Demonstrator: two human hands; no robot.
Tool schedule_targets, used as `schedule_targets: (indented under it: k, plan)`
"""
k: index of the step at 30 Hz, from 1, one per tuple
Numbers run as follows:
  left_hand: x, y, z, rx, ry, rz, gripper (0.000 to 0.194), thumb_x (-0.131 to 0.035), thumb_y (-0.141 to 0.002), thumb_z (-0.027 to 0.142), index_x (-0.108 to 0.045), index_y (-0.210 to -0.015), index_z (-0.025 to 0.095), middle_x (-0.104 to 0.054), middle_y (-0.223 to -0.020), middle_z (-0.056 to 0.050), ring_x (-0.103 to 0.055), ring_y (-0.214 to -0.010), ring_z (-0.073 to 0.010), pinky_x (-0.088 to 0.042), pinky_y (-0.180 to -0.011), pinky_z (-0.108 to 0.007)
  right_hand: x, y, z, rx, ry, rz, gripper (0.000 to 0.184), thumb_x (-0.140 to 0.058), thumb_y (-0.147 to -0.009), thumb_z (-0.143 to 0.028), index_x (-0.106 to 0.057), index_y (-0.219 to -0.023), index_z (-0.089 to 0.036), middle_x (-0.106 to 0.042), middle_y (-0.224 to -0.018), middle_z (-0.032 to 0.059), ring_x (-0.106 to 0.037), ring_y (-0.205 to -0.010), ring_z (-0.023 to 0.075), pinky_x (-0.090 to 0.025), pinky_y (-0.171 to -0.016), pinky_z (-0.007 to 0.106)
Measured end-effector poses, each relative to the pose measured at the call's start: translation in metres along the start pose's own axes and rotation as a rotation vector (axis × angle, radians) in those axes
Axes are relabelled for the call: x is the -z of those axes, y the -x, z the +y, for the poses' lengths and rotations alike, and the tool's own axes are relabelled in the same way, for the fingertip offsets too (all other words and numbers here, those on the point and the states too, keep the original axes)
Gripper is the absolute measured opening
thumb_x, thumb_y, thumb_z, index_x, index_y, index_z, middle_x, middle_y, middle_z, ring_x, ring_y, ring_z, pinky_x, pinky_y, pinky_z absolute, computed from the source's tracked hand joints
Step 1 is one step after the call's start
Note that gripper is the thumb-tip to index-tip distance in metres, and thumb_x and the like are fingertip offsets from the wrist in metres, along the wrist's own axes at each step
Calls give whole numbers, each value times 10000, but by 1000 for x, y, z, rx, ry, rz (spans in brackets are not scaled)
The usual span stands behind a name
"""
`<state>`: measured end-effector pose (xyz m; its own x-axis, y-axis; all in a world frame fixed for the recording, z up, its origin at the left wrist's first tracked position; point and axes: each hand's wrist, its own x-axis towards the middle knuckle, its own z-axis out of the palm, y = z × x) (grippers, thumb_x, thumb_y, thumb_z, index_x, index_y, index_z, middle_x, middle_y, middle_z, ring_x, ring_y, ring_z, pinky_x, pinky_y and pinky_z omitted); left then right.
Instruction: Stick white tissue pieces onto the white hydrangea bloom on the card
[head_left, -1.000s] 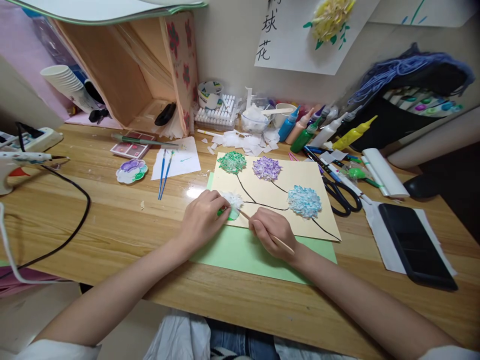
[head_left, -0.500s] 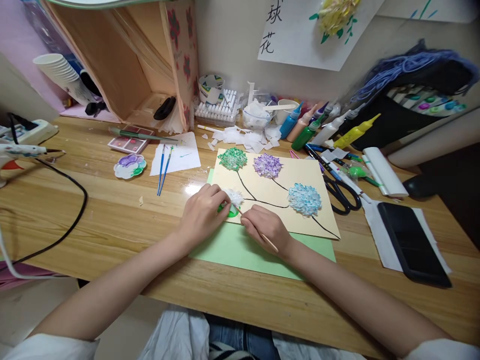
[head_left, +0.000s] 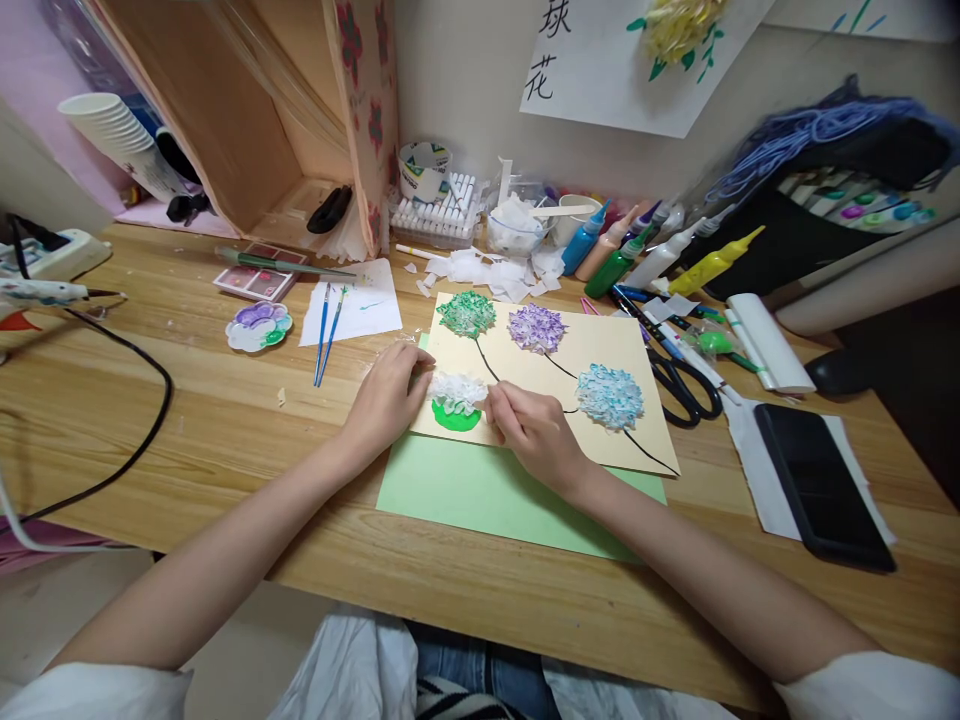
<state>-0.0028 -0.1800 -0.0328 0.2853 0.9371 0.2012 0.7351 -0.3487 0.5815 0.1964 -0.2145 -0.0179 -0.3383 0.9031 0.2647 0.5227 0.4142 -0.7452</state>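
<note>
A cream card (head_left: 517,390) lies on a pale green sheet (head_left: 480,490). It bears green (head_left: 466,314), purple (head_left: 537,328) and blue (head_left: 610,396) paper-scrap flower heads with black stems. White paper petals (head_left: 457,390) cover the upper part of a green paint patch (head_left: 456,417) at the card's left. My left hand (head_left: 386,395) rests at the card's left edge beside the petals, thumb and fingers apart, nothing seen between them. My right hand (head_left: 536,430) is closed, its fingertips at the petals' right side; the thin wooden stick it held earlier is hidden now.
Torn white paper (head_left: 480,270) and paint bottles (head_left: 619,268) stand along the back. Black scissors (head_left: 682,390) and a phone (head_left: 823,485) lie right of the card. Left are paintbrushes (head_left: 330,335), a paint palette (head_left: 259,327) and a glue gun (head_left: 37,295) with its cable.
My left hand has drawn back left from the petals, uncovering more of the green paint. My right hand has moved left and slightly up, and the stick has gone out of sight. The view has shifted slightly.
</note>
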Motion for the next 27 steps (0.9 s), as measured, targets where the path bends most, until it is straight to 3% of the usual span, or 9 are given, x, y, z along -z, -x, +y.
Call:
schedule_targets:
  k: [3, 6, 13, 18, 27]
  plan:
    - [0, 0, 1, 1, 15, -3, 89, -491, -843, 144, -543, -908, 178, -580, -911, -55, -539, -894, -196, -434, -765, -316, 1, -16, -6, -208, -121, 10, 453, -344, -973, -420, -473, -592, -212, -452, -397, -44, -499, -428, 119, -403, -549, 256]
    - [0, 1, 0, -2, 25, 4, 94, -490, -843, 139, -542, -909, 179, -577, -913, -53, -538, -893, -190, -434, -764, -310, 2, -23, -6, -260, -231, 16, 469, -373, -953, -467, -496, -584, -205, -445, -363, -54, -489, -404, 116, -421, -544, 255]
    - [-1, 1, 0, 8, 42, 16, 91, -483, -841, 142, -546, -891, 185, -574, -913, -52, -540, -887, -192, -440, -753, -310, 8, -3, -4, -95, -209, 93, 483, -351, -966, -434, -491, -565, -204, -477, -444, -26, -469, -426, 110, -393, -511, 260]
    - [-1, 1, 0, 4, 37, 21, 100, -487, -839, 136, -554, -896, 183, -576, -907, -53, -540, -882, -194, -438, -756, -313, 6, 2, -4, 48, -115, 42, 460, -309, -981, -374, -464, -580, -211, -472, -466, -21, -486, -457, 113, -380, -523, 255]
    - [-2, 1, 0, -8, 40, 15, 117, -482, -850, 135, -589, -874, 175, -565, -921, -56, -537, -882, -193, -432, -762, -313, 2, 1, 1, 106, -62, 16, 407, -316, -981, -307, -467, -617, -205, -451, -485, -32, -451, -446, 102, -368, -529, 245]
